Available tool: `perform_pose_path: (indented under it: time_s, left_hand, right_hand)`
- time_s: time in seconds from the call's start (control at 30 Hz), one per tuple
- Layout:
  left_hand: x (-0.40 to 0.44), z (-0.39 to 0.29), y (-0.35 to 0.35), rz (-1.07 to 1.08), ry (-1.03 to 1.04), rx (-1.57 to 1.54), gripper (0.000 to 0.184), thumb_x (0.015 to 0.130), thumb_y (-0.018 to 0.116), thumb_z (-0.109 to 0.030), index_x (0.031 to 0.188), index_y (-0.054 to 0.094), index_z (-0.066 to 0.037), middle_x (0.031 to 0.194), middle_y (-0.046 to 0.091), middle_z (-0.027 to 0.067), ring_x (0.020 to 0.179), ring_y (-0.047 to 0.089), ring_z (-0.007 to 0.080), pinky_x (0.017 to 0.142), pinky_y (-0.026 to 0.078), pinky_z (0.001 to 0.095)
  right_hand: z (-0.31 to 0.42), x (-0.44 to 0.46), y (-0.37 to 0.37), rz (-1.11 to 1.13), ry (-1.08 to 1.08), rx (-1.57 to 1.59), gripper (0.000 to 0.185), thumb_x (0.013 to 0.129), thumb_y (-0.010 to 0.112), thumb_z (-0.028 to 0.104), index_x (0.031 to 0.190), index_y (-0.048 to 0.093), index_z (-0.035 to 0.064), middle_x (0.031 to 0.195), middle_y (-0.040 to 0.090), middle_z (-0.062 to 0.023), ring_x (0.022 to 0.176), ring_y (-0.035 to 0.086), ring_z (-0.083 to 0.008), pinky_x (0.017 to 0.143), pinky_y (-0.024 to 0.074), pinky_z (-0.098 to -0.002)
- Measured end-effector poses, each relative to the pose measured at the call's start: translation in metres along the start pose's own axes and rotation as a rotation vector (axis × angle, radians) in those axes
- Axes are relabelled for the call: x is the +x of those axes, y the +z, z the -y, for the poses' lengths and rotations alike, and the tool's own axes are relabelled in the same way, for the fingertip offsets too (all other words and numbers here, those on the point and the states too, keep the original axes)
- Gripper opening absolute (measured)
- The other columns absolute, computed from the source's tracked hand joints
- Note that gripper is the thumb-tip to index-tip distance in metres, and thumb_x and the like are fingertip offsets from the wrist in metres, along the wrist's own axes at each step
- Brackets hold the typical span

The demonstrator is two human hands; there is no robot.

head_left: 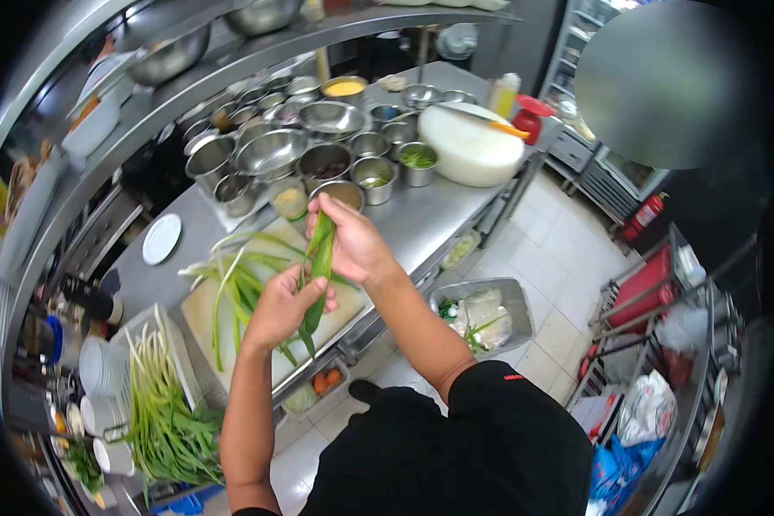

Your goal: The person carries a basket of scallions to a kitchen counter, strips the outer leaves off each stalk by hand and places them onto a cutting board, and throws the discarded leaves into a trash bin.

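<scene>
Between my hands stretches a broad green spring onion leaf (320,251), held above the cutting board. My right hand (354,241) pinches its upper end, while my left hand (285,308) has its fingers closed round the lower part. Under them, several spring onion stalks (242,288) with white ends lie loosely across the pale cutting board (205,320). A larger bunch of spring onions (165,413) spills over a white tray (181,365) to the left of the board.
Metal bowls (271,153) and small pots crowd the steel counter (430,224) behind the board. A large white round block (469,148) carries an orange-handled knife (507,129). A grey bin (525,314) with scraps stands on the floor at right. Stacked plates (103,365) are at left.
</scene>
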State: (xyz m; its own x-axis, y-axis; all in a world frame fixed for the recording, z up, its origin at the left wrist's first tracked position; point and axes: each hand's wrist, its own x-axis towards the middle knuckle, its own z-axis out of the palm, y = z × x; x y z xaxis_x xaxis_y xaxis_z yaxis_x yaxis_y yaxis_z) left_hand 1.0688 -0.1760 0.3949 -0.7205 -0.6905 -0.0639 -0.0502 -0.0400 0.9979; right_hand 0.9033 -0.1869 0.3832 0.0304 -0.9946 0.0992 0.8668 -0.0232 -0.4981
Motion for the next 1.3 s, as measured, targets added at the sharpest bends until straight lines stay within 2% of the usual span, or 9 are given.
perform_pose_path:
  time_s: [0.37,0.53,0.67,0.73,0.77,0.83,0.9,1.07,1.3]
  left_hand:
    - [0.03,0.053,0.134,0.288,-0.08,-0.273,0.029,0.095,0.05,-0.024,0.107,0.053,0.002,0.096,0.064,0.0126,0.084,0.064,0.0172,0.076,0.053,0.029]
    - [0.062,0.074,0.192,0.31,-0.135,-0.093,0.027,0.097,0.045,-0.022,0.106,0.05,0.003,0.095,0.064,0.0144,0.088,0.065,0.02,0.069,0.053,0.0286]
    - [0.116,0.121,0.256,0.359,-0.152,-0.079,0.019,0.094,0.045,-0.014,0.099,0.053,0.002,0.087,0.064,0.0116,0.071,0.065,0.0166,0.057,0.051,0.0278]
    - [0.144,0.155,0.298,0.319,-0.07,0.009,0.026,0.089,0.057,-0.023,0.097,0.051,0.001,0.087,0.062,0.015,0.077,0.064,0.0224,0.064,0.052,0.0346]
    - [0.154,0.172,0.316,0.219,0.203,0.422,0.052,0.079,0.067,-0.031,0.112,0.05,0.006,0.097,0.061,0.0257,0.088,0.062,0.0346,0.081,0.05,0.0421]
    - [0.161,0.201,0.356,-0.092,0.46,0.792,0.068,0.074,0.071,-0.038,0.118,0.048,0.009,0.105,0.058,0.0298,0.102,0.057,0.0386,0.091,0.045,0.0411]
    - [0.165,0.176,0.362,0.327,0.392,0.508,0.065,0.079,0.067,-0.037,0.124,0.045,0.005,0.116,0.053,0.0266,0.108,0.054,0.0339,0.093,0.043,0.0374]
    - [0.126,0.105,0.373,0.456,0.262,0.357,0.041,0.081,0.065,-0.03,0.102,0.051,0.002,0.085,0.062,0.014,0.082,0.061,0.0249,0.076,0.048,0.036]
    - [0.107,0.129,0.328,0.081,0.091,-0.021,0.016,0.089,0.051,-0.007,0.103,0.047,0.0,0.071,0.059,0.0063,0.065,0.063,0.0138,0.057,0.051,0.0293]
  right_hand:
    - [0.102,-0.165,-0.074,-0.634,-0.597,-0.323,0.027,0.097,0.045,0.033,0.092,0.054,0.0083,0.074,0.052,0.0002,0.066,0.05,-0.0109,0.057,0.0412,-0.0254]
    - [0.177,-0.266,-0.117,-0.629,-0.798,-0.4,0.019,0.096,0.046,0.024,0.102,0.053,0.0077,0.08,0.053,-0.0005,0.069,0.049,-0.0106,0.059,0.0425,-0.0252]
    - [0.237,-0.328,-0.153,-0.948,-0.814,-0.54,0.033,0.094,0.05,0.028,0.116,0.049,0.0038,0.085,0.047,-0.0004,0.075,0.046,-0.0124,0.071,0.0425,-0.0266]
    - [0.269,-0.351,-0.184,-0.731,-0.771,-0.533,0.024,0.098,0.046,0.026,0.109,0.049,0.0047,0.08,0.043,0.0008,0.068,0.039,-0.0074,0.06,0.036,-0.023]
    - [0.272,-0.353,-0.182,-0.712,-0.764,-0.525,0.022,0.098,0.044,0.026,0.105,0.049,0.0059,0.079,0.043,0.0011,0.067,0.039,-0.007,0.06,0.0358,-0.0224]
    - [0.28,-0.347,-0.187,-0.682,-0.758,-0.514,0.021,0.099,0.042,0.026,0.102,0.05,0.0071,0.077,0.043,0.0014,0.066,0.039,-0.0066,0.059,0.0356,-0.0218]
    - [0.286,-0.341,-0.196,-0.623,-0.67,-0.41,0.021,0.099,0.041,0.028,0.095,0.05,0.0088,0.077,0.045,0.0008,0.066,0.04,-0.0081,0.059,0.0368,-0.0229]
    - [0.26,-0.278,-0.216,-0.389,-0.404,-0.191,0.024,0.099,0.04,0.029,0.091,0.05,0.0092,0.077,0.046,-0.0012,0.067,0.043,-0.011,0.062,0.0396,-0.0254]
    - [0.235,-0.189,-0.29,-0.366,-0.305,-0.214,0.013,0.096,0.046,0.017,0.096,0.052,0.0043,0.087,0.052,-0.0033,0.078,0.05,-0.0136,0.072,0.0435,-0.028]
